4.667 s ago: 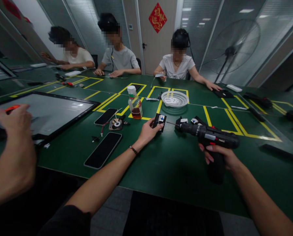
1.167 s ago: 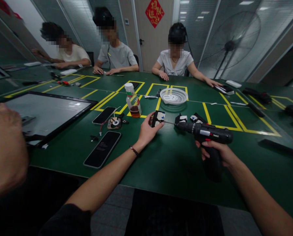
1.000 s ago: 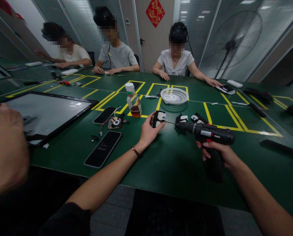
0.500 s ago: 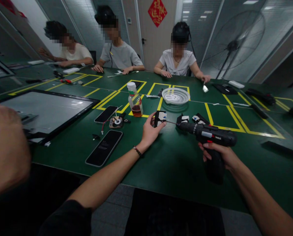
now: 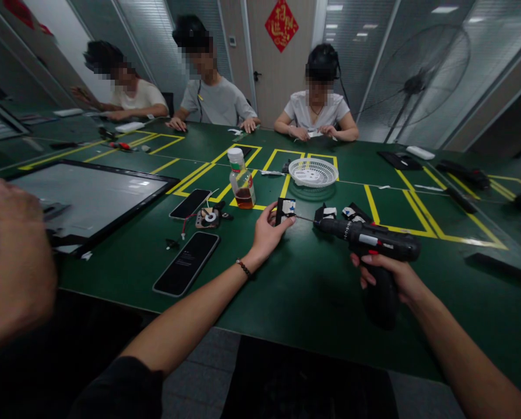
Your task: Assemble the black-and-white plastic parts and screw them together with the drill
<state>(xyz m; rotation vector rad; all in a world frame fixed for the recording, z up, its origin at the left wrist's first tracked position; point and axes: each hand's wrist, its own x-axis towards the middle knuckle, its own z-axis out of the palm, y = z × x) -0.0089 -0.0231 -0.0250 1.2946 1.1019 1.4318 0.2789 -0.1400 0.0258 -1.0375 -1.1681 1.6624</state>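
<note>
Between its fingers and thumb my left hand [image 5: 269, 230] grips a small black part [image 5: 286, 210] with a white and blue face, just above the green table [image 5: 260, 302]. My right hand [image 5: 385, 272] is wrapped round the handle of a black cordless drill [image 5: 374, 238], held level and pointing left. The drill's long thin bit [image 5: 304, 219] reaches to the lower edge of the black part, near my left thumb; whether it touches is too small to tell. Behind the drill's nose lie two more black parts with white patches [image 5: 328, 212], [image 5: 354, 212].
Left of my left arm are a phone [image 5: 187, 263], a second phone [image 5: 190, 203], a wired component [image 5: 208, 217] and a framed panel [image 5: 98, 195]. Beyond stand a bottle [image 5: 243, 180] and a white basket [image 5: 313, 172]. A neighbour's arm [image 5: 20, 262] is at far left; three people sit opposite.
My hands, the drill and the black part stay nearly still. Across the table, one person's hands have come together around a white piece. The neighbour's hand at far left has moved slightly.
</note>
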